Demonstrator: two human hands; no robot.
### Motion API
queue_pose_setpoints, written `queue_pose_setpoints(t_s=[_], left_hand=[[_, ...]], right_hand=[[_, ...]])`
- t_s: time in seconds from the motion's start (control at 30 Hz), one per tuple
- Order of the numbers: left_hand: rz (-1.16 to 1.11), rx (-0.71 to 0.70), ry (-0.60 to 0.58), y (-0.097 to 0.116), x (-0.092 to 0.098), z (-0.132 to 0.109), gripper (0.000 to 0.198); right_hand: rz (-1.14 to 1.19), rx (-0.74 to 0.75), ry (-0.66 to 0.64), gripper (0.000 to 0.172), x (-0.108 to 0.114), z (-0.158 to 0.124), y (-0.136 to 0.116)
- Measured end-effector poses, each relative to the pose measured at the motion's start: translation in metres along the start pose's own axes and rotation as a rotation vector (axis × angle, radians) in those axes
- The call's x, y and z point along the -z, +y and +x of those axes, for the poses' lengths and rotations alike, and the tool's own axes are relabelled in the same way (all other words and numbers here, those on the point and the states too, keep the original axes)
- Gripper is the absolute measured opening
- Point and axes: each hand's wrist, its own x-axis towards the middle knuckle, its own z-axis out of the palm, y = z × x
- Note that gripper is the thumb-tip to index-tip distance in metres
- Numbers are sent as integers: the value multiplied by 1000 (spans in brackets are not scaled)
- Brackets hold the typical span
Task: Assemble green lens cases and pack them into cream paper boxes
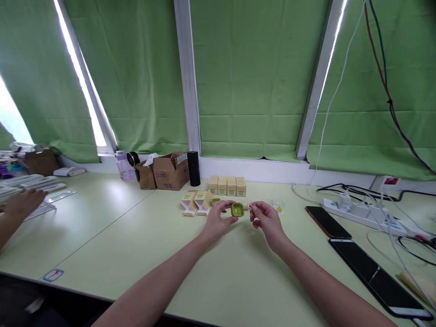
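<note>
My left hand (220, 218) pinches a small olive-green square cup (237, 210), its hollow side turned toward me. Just right of it, my right hand (267, 220) holds a tiny cream-coloured piece (250, 206) between thumb and fingertips; its exact kind is too small to tell. Both hands are raised a little over the table. Behind my left hand lies another green piece (215, 200), partly hidden. Two opened kraft boxes (196, 203) with green labels lie to the left. Clear plastic packaging (277, 205) with a yellow spot rests beyond my right hand.
Several closed small boxes (227, 186) stand in a row at the back. Cardboard cartons (170, 171), a black cylinder (194, 168) and a purple bottle (124, 165) are back left. Phones (376, 274) and a power strip (361, 215) lie right. Another person's hand (23, 203) is far left.
</note>
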Motion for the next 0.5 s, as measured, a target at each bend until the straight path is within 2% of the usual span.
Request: queue_pose_setpoints(t_s=[0.2, 0.5], left_hand=[[19, -6, -17, 4, 0, -2, 48], [-8, -27, -47, 3, -1, -3, 49]], right_hand=[[11, -35, -21, 51, 2, -1, -2], [-67, 198, -79, 33, 2, -1, 6]])
